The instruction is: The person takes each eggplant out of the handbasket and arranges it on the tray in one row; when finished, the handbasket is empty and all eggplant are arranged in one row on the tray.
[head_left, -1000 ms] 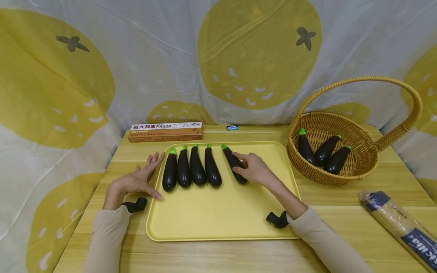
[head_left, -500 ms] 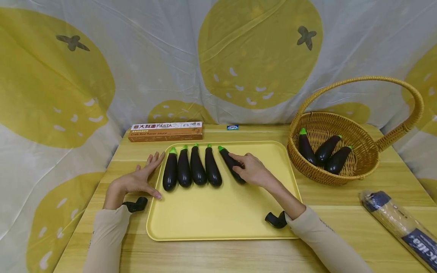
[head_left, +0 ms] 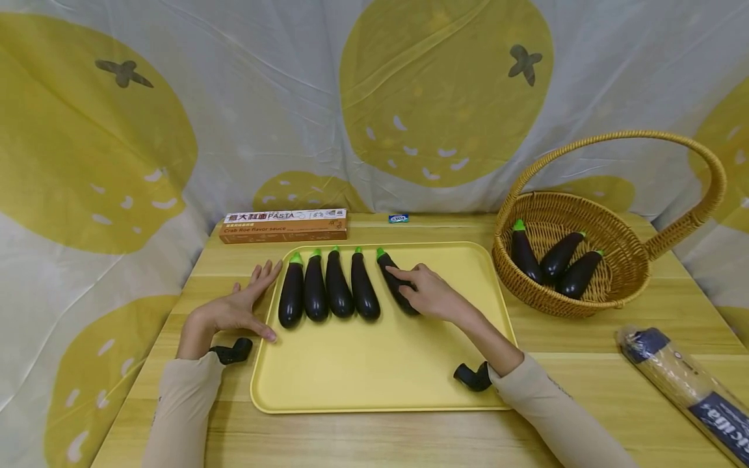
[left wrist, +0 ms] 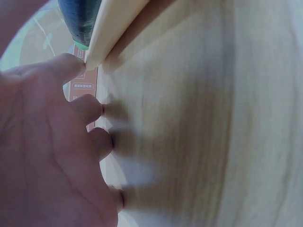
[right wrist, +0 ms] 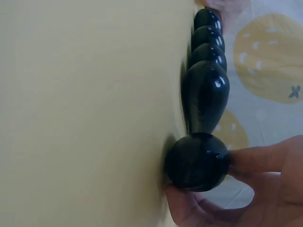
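Observation:
On the yellow tray [head_left: 351,370], several dark purple eggplants [head_left: 316,289] lie in a row with green stems toward the back. One more eggplant [head_left: 393,283] lies slightly tilted, a gap to the right of the row. My right hand [head_left: 430,292] holds this one from its right side, thumb and fingers about its body; its round end [right wrist: 196,163] faces the right wrist camera. My left hand [head_left: 240,309] rests with spread fingers at the tray's left rim, thumb over the edge. In the left wrist view, its other fingertips [left wrist: 102,142] touch the wooden table.
A wicker basket [head_left: 570,309] with a tall handle and 3 eggplants [head_left: 556,258] stands right of the tray. A pasta box [head_left: 283,227] and a small blue packet [head_left: 398,219] lie behind it. A noodle bag [head_left: 684,390] is at the right.
My right hand has moved the separate eggplant slightly left toward the row, and its stem end has swung a little left, then slightly back right. My left hand has stayed still.

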Tool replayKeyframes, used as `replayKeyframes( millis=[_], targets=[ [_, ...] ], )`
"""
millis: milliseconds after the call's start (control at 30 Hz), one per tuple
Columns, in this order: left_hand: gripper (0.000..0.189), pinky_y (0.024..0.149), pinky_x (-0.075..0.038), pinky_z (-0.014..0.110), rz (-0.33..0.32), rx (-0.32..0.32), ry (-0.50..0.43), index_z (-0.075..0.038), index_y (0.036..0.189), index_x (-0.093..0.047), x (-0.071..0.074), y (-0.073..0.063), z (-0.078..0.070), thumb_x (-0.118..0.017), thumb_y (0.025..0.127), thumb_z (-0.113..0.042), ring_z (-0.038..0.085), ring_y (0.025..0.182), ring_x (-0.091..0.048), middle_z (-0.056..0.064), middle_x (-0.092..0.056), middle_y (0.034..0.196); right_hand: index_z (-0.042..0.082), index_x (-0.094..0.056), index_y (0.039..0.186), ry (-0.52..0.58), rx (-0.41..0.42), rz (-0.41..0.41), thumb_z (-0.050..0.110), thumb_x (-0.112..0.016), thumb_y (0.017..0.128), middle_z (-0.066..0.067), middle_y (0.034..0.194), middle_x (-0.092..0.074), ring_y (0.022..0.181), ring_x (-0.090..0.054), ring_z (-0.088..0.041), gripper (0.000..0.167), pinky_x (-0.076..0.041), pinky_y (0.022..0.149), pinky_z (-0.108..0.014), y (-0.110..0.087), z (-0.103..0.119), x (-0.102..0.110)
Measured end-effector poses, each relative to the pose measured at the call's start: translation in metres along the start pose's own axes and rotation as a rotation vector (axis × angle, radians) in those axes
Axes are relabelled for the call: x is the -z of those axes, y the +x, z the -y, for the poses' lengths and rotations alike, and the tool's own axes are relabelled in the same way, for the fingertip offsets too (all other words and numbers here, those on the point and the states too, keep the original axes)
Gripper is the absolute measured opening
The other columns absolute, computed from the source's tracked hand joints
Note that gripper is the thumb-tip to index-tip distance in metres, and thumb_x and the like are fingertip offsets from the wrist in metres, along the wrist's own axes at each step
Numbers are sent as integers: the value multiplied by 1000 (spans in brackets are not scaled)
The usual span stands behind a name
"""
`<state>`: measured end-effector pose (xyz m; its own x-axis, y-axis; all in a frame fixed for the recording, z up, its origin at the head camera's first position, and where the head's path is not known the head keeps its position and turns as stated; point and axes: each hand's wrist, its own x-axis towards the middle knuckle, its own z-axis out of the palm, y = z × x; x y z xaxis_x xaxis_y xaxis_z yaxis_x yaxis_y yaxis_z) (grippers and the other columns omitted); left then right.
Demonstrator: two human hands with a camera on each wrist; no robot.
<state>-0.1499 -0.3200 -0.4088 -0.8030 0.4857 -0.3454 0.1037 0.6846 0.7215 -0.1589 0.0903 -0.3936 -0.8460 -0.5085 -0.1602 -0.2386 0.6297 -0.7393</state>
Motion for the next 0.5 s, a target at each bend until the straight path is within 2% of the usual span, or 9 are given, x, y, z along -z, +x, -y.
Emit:
replayKeyframes(
  millis=[133,167,200,267,367,433,500],
  targets=[
    [146,111,23,79,1,0,-1,-16,167,12,0,0,0,-97,70,-31,48,151,34,22,31,167,11,-43,158,9,19,-4,14,-52,107,-23,115,-57,85,-45,-22,52,-37,62,-29,1,-1,-1],
    [146,111,23,79,1,0,-1,-16,167,12,0,0,1,-97,70,-31,48,151,34,22,31,167,11,-42,159,9,23,1,15,-53,107,-23,106,-59,79,-44,-22,53,-38,62,-28,1,-1,-1],
    [146,111,23,79,1,0,-3,-16,167,12,0,0,1,-97,70,-31,48,151,34,22,31,167,10,-41,159,8,28,5,16,-53,107,-22,99,-59,76,-43,-21,54,-38,62,-28,2,-2,0],
    [146,111,24,79,2,-1,-4,-16,167,12,0,0,1,-97,70,-31,47,151,34,22,32,167,10,-40,160,10,32,16,18,-54,107,-20,96,-58,76,-44,-20,55,-39,64,-29,2,-4,1],
    [146,111,23,79,0,-1,-1,-16,167,12,0,0,0,-97,70,-31,48,151,34,22,31,167,11,-37,161,23,30,43,18,-55,107,-23,107,-61,90,-60,-25,58,-49,73,-33,0,-6,3],
    [147,112,23,79,-1,-1,1,-16,167,12,0,0,0,-97,69,-31,48,151,34,22,31,167,11,-37,161,31,33,53,18,-56,106,-23,125,-58,109,-63,-30,59,-54,83,-39,-2,-7,4],
    [147,112,23,79,-1,-1,3,-16,167,12,0,0,0,-97,69,-31,48,151,34,23,31,167,11,-38,161,36,41,59,17,-58,105,-25,132,-56,119,-64,-34,60,-56,92,-45,-2,-9,4]
  ],
)
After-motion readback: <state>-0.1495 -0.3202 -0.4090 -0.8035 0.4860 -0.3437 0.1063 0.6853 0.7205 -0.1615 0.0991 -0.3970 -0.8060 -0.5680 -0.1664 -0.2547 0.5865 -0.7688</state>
